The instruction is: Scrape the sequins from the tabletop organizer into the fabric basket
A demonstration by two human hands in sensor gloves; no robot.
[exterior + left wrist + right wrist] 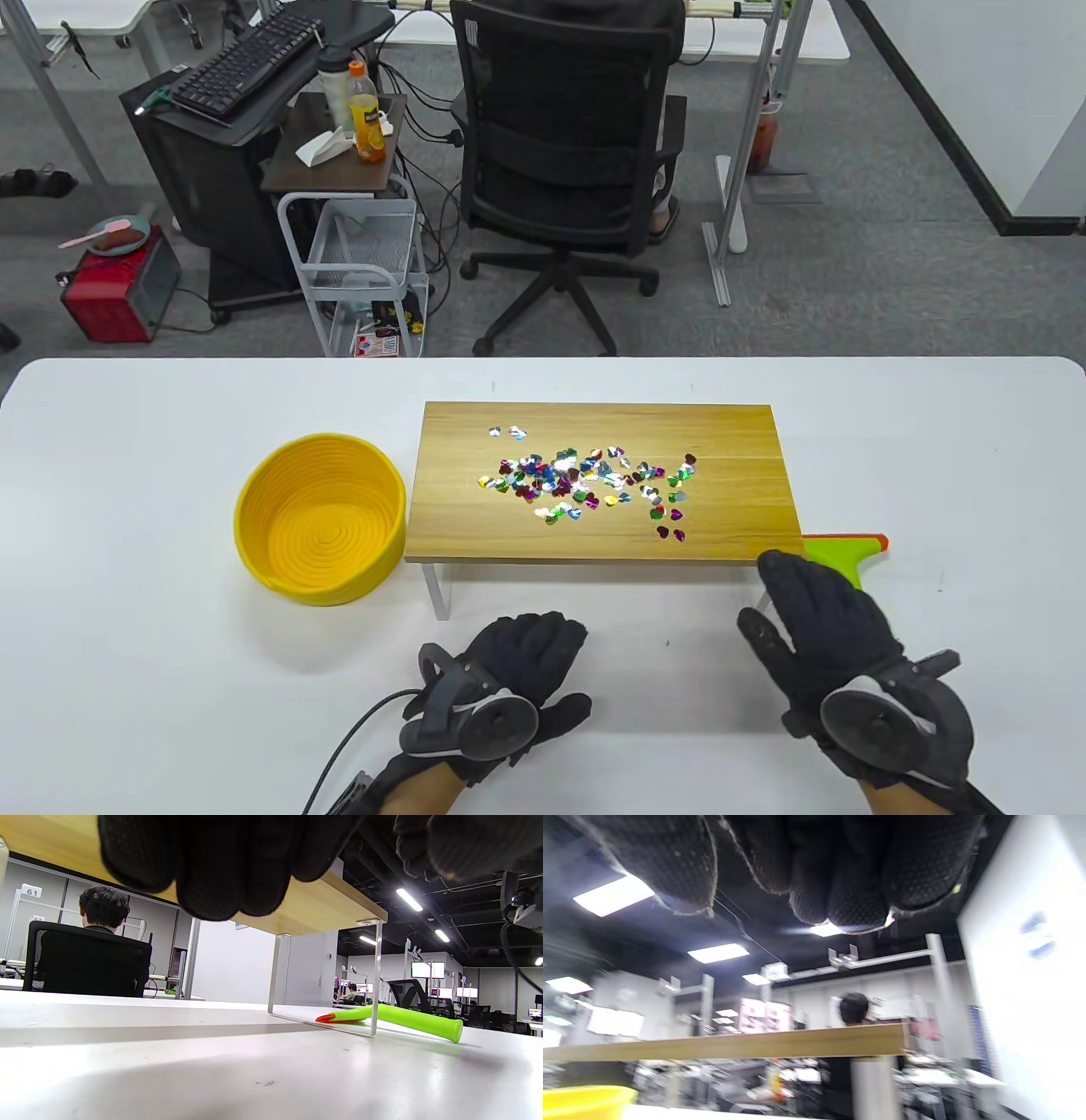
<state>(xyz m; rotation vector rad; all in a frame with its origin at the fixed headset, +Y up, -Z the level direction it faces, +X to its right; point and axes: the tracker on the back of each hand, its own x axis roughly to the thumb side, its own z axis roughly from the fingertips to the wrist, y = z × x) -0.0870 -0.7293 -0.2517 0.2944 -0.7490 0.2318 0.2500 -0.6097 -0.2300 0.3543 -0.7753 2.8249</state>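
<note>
Table view: while my left hand (501,679) rests curled low centre and my right hand (836,645), fingers spread and gripping nothing, reaches toward the green scraper (840,552), nothing is scraped yet.
Sequins (585,484): all on the organizer (721,441), mid-frame.
Basket (254,543): left of it, empty.
Left wrist view: scraper lies lower right, untouched.
Right wrist view: blurred; basket rim lower left.

Left hand (501,679) lies palm down in front of the organizer's (602,484) near edge, fingers curled loosely, holding nothing. Right hand (836,645) is raised off the organizer's near right corner, fingers (793,577) extended together toward it, palm down, nothing gripped.
</note>
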